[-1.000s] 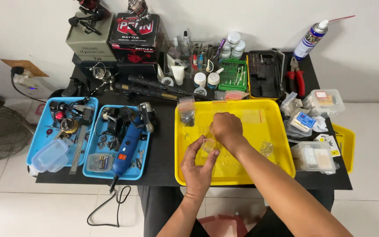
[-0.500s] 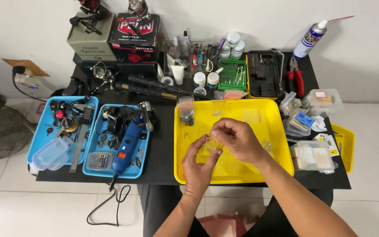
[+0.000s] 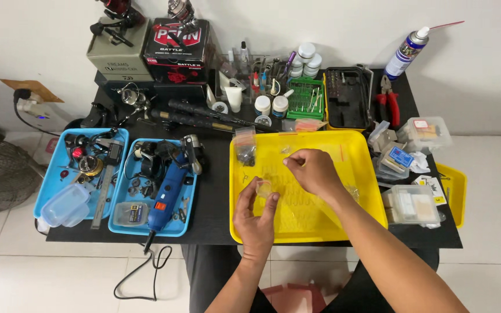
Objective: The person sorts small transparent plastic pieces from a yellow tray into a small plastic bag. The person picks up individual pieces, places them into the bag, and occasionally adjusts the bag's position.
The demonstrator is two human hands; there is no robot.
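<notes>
- Head view: left hand point(image 3: 256, 211) over the near left of the yellow tray point(image 3: 372, 200), thumb and fingers pinched on a small clear part point(image 3: 264, 188), lifted just above the tray floor.
- Right hand point(image 3: 314, 171) farther back over the tray, fingertips closed together; anything held there too small to tell.
- On the tray: small bag point(image 3: 244, 145) of dark bits at the back left corner, scattered tiny clear pieces near the middle.
- Progress, judging by the layout: sorting or assembly mid-way; several small pieces loose on the tray, not yet picked up.
- Left of the tray: two blue trays, nearer one point(image 3: 124, 223) holding a blue rotary tool point(image 3: 166, 194), untouched.
- Right: clear boxes point(image 3: 411, 204), red pliers point(image 3: 388, 104), spray can point(image 3: 406, 53).
</notes>
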